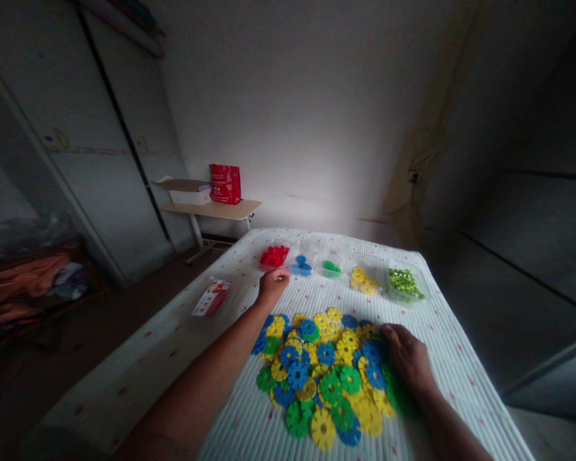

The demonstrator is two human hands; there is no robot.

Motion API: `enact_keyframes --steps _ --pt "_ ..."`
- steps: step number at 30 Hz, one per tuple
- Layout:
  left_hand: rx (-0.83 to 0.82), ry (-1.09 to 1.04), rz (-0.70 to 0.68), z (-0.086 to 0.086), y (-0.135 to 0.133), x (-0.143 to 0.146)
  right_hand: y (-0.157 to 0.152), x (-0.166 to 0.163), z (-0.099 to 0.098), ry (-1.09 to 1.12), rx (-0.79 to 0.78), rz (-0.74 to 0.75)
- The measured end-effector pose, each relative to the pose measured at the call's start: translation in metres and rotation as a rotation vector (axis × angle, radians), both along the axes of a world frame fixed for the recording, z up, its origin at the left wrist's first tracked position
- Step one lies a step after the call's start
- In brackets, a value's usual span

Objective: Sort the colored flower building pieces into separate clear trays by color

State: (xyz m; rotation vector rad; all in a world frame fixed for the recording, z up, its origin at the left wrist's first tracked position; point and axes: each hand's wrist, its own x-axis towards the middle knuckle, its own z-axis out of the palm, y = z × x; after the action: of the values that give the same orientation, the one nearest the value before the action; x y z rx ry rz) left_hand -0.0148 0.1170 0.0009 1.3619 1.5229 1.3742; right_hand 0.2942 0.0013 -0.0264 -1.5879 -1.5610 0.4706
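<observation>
**Two hands among snowflake discs on a bed**

Stretches the left hand (pixel 273 282) far forward across the bed (pixel 139 365), up to the near edge of the clear container of red discs (pixel 274 256). Curls its fingers inward with the thumb against them. Cannot tell whether a piece is pinched inside, nor whether the knuckles touch the container.

Lays the right hand (pixel 408 358) palm down on the right side of the pile of discs (pixel 326 378), fingers loosely spread and open, closed on nothing that shows.

Heaped in the middle of the bed, close in front and between the two forearms: flat, flower-shaped plastic discs in blue, yellow and green, overlapping one another.

Lined up beyond the pile near the far edge of the bed, each lot in its own clear container, left to right:
- the red discs
- blue discs (pixel 301 266)
- green discs (pixel 331 268)
- yellow discs (pixel 362 280)
- a fuller lot of light green pieces (pixel 404 283)

Left of the left hand and apart from that row: a small red-and-white packet (pixel 212 297) lying flat on the cover.

Past the bed, against the pale wall: a small side table (pixel 216 208) carrying a red bag (pixel 225 184) and an open white box (pixel 189 192). Further left: tall grey wardrobe doors (pixel 100 160) and a dim heap of cloth (pixel 38 275).
</observation>
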Motion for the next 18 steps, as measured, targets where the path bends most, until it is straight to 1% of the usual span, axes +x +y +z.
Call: enact_keyframes --steps 2,4,5,7,9,12,14,16,18 --pt "0.026 0.105 -0.051 -0.007 -0.021 -0.014 0.000 0.001 -0.002 0.035 -0.018 -0.018" --pt "0.127 0.375 -0.120 -0.014 -0.040 -0.028 0.002 0.004 -0.006 0.080 -0.019 -0.053" --pt "0.155 0.479 -0.131 -0.019 -0.048 -0.035 0.003 0.006 -0.008 0.097 -0.013 -0.073" --pt "0.186 0.595 -0.127 -0.030 -0.061 -0.046 0.005 0.010 -0.011 0.099 0.001 -0.114" --pt "0.195 0.632 -0.144 -0.040 -0.071 -0.052 0.005 0.015 -0.011 0.074 -0.019 -0.141" --pt "0.233 0.666 -0.245 -0.050 -0.081 -0.052 0.004 0.017 -0.010 0.041 -0.083 -0.171" --pt "0.266 0.689 -0.337 -0.053 -0.086 -0.047 0.005 0.015 -0.009 -0.015 -0.086 -0.183" --pt "0.275 0.722 -0.420 -0.054 -0.090 -0.041 0.007 0.014 -0.010 -0.112 -0.055 -0.182" --pt "0.266 0.768 -0.473 -0.055 -0.093 -0.036 0.009 0.016 -0.011 -0.186 -0.022 -0.153"
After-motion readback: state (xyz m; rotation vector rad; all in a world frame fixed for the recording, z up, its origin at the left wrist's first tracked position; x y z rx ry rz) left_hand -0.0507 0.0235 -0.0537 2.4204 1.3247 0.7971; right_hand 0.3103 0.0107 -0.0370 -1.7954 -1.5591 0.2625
